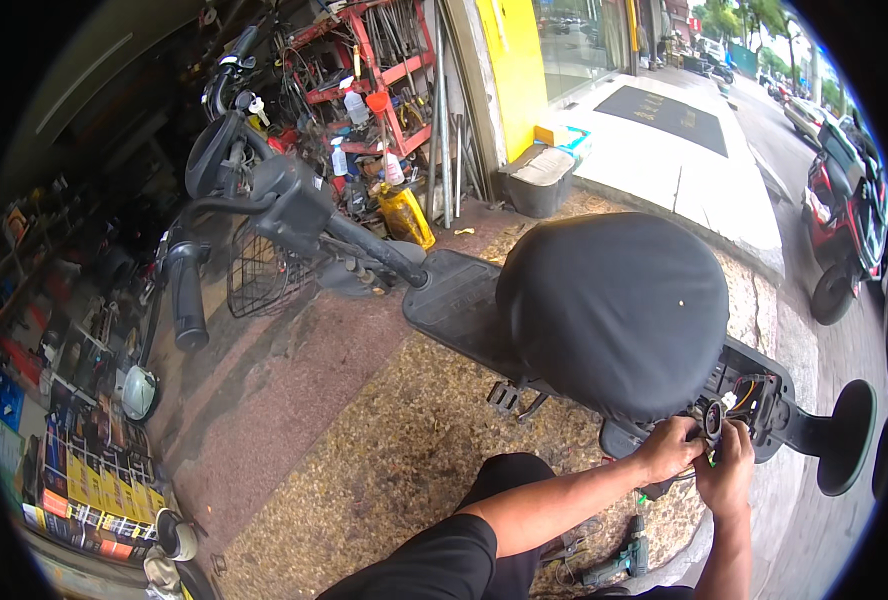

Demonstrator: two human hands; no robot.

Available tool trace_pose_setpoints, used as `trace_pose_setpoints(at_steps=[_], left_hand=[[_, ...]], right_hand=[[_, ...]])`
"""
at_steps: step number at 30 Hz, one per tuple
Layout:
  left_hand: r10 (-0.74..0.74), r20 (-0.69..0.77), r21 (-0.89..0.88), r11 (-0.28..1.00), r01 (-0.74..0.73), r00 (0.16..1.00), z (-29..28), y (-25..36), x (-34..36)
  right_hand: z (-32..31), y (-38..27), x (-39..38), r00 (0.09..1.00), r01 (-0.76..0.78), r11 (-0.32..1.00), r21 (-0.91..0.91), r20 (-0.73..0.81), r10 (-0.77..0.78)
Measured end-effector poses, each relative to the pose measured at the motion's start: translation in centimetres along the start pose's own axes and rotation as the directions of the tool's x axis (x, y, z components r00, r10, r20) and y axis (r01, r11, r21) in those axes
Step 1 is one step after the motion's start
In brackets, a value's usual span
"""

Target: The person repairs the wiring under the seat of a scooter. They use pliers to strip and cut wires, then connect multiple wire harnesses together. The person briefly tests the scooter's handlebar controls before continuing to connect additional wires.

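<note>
An electric scooter stands across my view, with a big black seat [614, 310] in the middle. Behind the seat its rear compartment [779, 385] is uncovered, and thin coloured wires [747, 393] show inside. My left hand [670, 448] and my right hand [727, 470] meet at the near edge of that compartment. Both have their fingers closed around a small dark ring-shaped part [713, 420]; its exact kind cannot be made out. Something small and green shows by the fingers. The fingertips partly cover what they grip.
A teal cordless drill [632, 555] lies on the ground below my hands. To the right, a dark round pad [849, 438] sticks out from the scooter's rear. A red tool rack [404, 75], a yellow jug [406, 216] and a grey bin [539, 182] stand beyond; boxes [104, 480] are stacked left.
</note>
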State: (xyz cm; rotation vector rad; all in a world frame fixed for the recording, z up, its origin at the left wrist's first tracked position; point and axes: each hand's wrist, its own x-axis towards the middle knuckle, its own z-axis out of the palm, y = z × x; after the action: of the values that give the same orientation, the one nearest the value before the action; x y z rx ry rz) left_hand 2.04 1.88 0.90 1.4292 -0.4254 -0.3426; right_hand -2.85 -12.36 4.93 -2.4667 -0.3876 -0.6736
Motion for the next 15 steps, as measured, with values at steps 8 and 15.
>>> trace_pose_setpoints(at_steps=[8, 15], left_hand=[[0.263, -0.07, 0.039, 0.965, -0.261, 0.962, 0.2, -1.0, 0.7], [-0.063, 0.035, -0.084, 0.994, 0.066, 0.997, -0.5, -1.9, -0.5]], right_hand=[[0.4, -0.8, 0.6, 0.999, 0.035, 0.999, -0.009, 0.026, -0.035], [1.1, 0.6, -4.4, 0.793, -0.447, 0.671, 0.592, -0.085, 0.603]])
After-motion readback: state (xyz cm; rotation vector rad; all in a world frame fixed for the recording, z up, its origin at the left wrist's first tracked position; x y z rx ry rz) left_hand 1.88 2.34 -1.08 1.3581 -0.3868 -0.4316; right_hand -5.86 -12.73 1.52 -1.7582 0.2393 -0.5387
